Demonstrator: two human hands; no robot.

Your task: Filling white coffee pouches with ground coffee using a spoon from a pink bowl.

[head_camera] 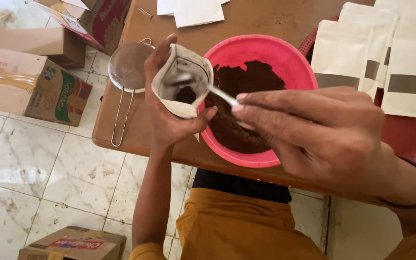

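- Left hand (169, 113) grips open white paper pouch (181, 82), soft-walled.
- Right hand (314, 130) pinches metal spoon (213, 89), bowl inside pouch.
- Round pink plastic bowl (266, 53) at 3 o'clock holds dark brown powder (241, 106).

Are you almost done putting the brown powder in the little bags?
Not nearly. The left hand holds one white pouch open, a little powder already inside, while the right hand tips in a spoon. Much brown powder remains in the pink bowl, and several flat pouches wait beside it.
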